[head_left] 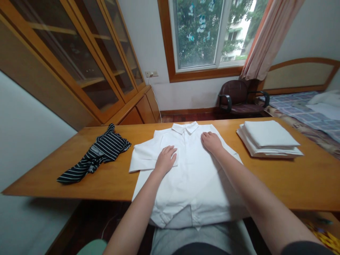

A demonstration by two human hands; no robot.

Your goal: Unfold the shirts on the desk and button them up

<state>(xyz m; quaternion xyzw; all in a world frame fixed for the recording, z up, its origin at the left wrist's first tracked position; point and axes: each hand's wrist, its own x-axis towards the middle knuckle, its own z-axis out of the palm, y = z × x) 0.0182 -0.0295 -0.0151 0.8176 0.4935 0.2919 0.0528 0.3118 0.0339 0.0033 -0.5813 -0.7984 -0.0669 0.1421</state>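
A white collared shirt (186, 177) lies spread front side up on the wooden table, its collar (185, 127) toward the far edge and its hem hanging over the near edge. The sleeve (145, 156) on the left is bent back across the chest, with its cuff end near the shirt's middle. My left hand (166, 159) rests flat on that sleeve end, fingers stretched out. Near the shoulder on the right, my right hand (211, 141) lies on the shirt front with its fingers slightly bent. The sleeve on that side is mostly out of sight.
A black-and-white striped garment (99, 152) lies crumpled on the left of the table (117, 187). To the right sits a stack of folded white cloth (269, 136). Beyond the table are a glass-door cabinet (106, 71), an armchair (237, 94) and a bed (300, 106).
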